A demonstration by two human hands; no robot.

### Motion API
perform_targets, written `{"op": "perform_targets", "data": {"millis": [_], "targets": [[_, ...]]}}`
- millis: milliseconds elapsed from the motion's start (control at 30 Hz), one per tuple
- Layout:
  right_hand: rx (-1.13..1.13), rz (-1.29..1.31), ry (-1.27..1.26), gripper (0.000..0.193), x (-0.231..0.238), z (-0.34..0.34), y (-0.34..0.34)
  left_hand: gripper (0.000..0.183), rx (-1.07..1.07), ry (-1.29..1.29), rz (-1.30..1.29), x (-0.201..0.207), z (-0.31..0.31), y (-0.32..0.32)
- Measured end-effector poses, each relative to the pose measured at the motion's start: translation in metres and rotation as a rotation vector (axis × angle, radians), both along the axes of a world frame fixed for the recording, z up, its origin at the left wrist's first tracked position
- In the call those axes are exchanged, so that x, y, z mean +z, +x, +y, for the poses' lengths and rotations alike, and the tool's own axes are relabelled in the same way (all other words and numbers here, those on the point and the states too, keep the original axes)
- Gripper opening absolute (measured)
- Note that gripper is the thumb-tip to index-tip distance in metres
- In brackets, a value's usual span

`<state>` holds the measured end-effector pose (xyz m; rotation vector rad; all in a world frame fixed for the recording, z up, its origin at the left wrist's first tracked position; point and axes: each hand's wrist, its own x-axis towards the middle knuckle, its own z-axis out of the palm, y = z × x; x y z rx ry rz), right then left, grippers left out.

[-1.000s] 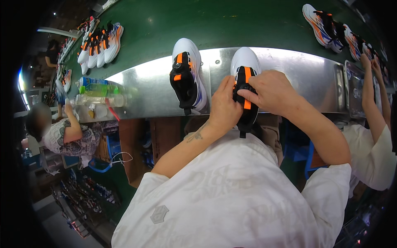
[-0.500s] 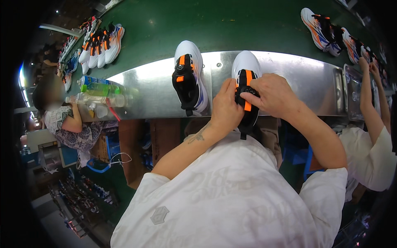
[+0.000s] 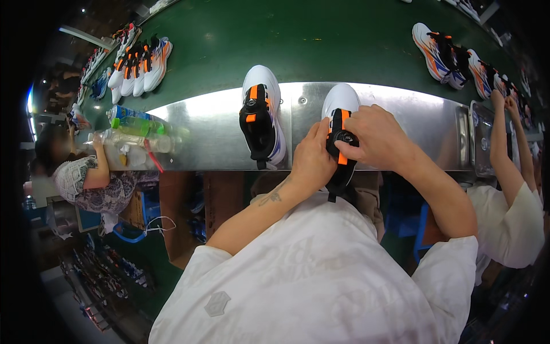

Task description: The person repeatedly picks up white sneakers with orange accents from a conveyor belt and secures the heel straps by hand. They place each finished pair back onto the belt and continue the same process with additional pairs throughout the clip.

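A white sneaker with a black collar, orange straps and a round black dial rests toe-away on the metal bench edge, its heel toward my shirt. My left hand holds its left side, fingers closed against the upper near the dial. From the right, my right hand is closed over the strap area, its thumb lying just below the dial; its fingertips are partly hidden. Left of my hands stands a matching sneaker, untouched, toe pointing away.
A steel strip edges the green table. Bottles lie at the left, near a seated person. Sneakers stand in rows at far left and far right. Another person's arms reach in by a metal tray.
My view has tilted, so the bench sits slightly lower. Both my hands stay on the sneaker with little visible change. The person at left now has an arm raised toward a shoe.
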<state>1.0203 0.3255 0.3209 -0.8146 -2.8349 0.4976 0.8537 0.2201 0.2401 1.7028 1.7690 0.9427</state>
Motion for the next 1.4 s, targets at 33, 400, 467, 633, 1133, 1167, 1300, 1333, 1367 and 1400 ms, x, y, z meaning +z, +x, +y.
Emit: {"op": "perform_targets", "data": {"millis": [33, 400, 467, 633, 1133, 1167, 1300, 1333, 1367, 1400], "targets": [[-0.014, -0.009, 0.0, 0.04, -0.001, -0.002, 0.002, 0.067, -0.003, 0.01, 0.001, -0.001, 0.0, 0.0], [0.023, -0.012, -0.023, 0.022, 0.015, -0.019, 0.026, 0.067, 0.023, 0.041, 0.002, -0.002, 0.001, 0.001], [0.021, 0.167, 0.078, 0.019, 0.018, -0.016, 0.025, 0.067, 0.013, 0.027, -0.01, -0.004, 0.001, 0.001], [0.099, 0.113, -0.017, 0.021, 0.002, -0.006, 0.025, 0.069, 0.003, 0.035, -0.002, -0.002, 0.002, 0.002], [0.161, -0.051, 0.043, 0.015, 0.006, -0.003, 0.015, 0.071, -0.003, 0.056, 0.04, -0.003, 0.003, 0.004], [0.171, -0.031, 0.064, 0.017, 0.007, -0.002, 0.015, 0.071, -0.006, 0.066, 0.047, -0.005, 0.003, 0.004], [0.202, -0.036, 0.061, 0.024, 0.011, 0.004, 0.009, 0.058, 0.022, 0.096, 0.021, -0.009, 0.004, 0.006], [0.228, -0.016, 0.047, 0.024, 0.007, 0.007, 0.007, 0.054, 0.02, 0.082, 0.008, -0.009, 0.004, 0.006], [0.254, 0.004, 0.033, 0.024, 0.005, 0.008, 0.006, 0.05, 0.017, 0.068, -0.005, -0.009, 0.005, 0.007], [0.259, -0.003, 0.027, 0.027, 0.007, 0.009, 0.007, 0.046, 0.019, 0.076, -0.007, -0.009, 0.005, 0.007]]}}
